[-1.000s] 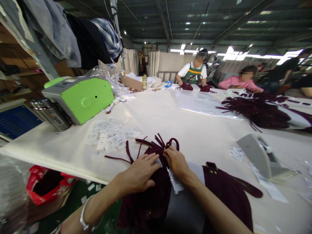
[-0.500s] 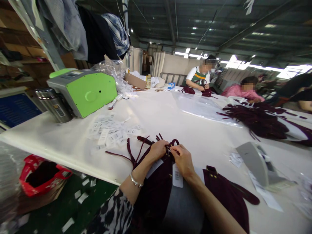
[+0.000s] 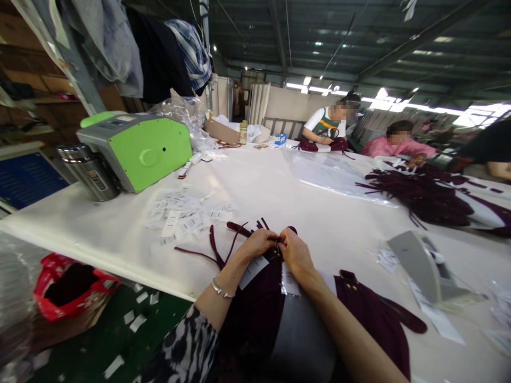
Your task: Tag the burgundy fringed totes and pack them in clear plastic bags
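A dark maroon garment [image 3: 255,308] with thin straps lies over the near edge of the white table [image 3: 279,197]. My left hand [image 3: 257,243] and my right hand [image 3: 296,252] meet at its top edge, fingertips pinched together on the maroon fabric where the straps start. White paper tags [image 3: 253,271] hang from the garment just below both hands. A second maroon piece [image 3: 371,314] lies to the right of my right forearm.
Loose white labels [image 3: 179,215] lie left of the hands. A green machine [image 3: 138,149] and a steel flask [image 3: 88,173] stand at the far left. A grey tape dispenser [image 3: 419,266] sits at right. Two people work at the far end beside a maroon strap pile [image 3: 423,194]. A red bag [image 3: 67,287] is on the floor.
My hands went from lying flat on the garment to pinching its top edge together. The tags now hang below my hands.
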`<state>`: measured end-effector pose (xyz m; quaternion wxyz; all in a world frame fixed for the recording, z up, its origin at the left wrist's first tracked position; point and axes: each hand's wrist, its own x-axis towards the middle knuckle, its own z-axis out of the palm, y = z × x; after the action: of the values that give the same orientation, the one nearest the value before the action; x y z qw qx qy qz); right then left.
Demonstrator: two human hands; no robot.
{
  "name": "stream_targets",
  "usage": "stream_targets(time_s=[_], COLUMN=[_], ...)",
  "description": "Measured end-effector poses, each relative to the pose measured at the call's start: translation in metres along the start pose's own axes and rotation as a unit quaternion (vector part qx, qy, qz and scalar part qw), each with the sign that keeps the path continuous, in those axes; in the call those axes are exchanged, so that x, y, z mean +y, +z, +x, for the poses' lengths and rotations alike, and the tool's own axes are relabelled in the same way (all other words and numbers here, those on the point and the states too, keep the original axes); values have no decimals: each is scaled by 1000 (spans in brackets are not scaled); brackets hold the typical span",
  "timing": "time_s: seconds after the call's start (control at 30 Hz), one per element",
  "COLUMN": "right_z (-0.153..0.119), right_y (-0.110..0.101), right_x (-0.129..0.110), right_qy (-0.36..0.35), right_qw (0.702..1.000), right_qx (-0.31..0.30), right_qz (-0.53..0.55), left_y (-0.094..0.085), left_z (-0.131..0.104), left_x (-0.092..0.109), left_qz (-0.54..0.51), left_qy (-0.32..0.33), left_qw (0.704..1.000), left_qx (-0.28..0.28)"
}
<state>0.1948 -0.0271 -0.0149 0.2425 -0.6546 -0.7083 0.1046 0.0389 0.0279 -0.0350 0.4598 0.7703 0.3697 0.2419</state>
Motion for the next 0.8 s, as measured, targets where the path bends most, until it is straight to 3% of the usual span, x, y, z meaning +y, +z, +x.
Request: stream_targets(time_s=[0.2,0.57,0.7,0.8], right_z=[6,12,10,5], right_y=[-8,-3,-10,-17], right_x=[16,25,22,20], right_qy=[-55,-136,-30,68], right_qw=[992,985,983,954], right_qx=[-46,-53,-55,-89], right_qz=[108,91,173,277], left_y=[-10,-12,-7,-7], left_z=[0,7,8,7], left_x=[4,1,2,3], left_qz=[15,53,32,-21], left_qy=[-22,-19,-37,-60], left_qw=[1000,998,998,993], left_qx=[-11,-31,44,103])
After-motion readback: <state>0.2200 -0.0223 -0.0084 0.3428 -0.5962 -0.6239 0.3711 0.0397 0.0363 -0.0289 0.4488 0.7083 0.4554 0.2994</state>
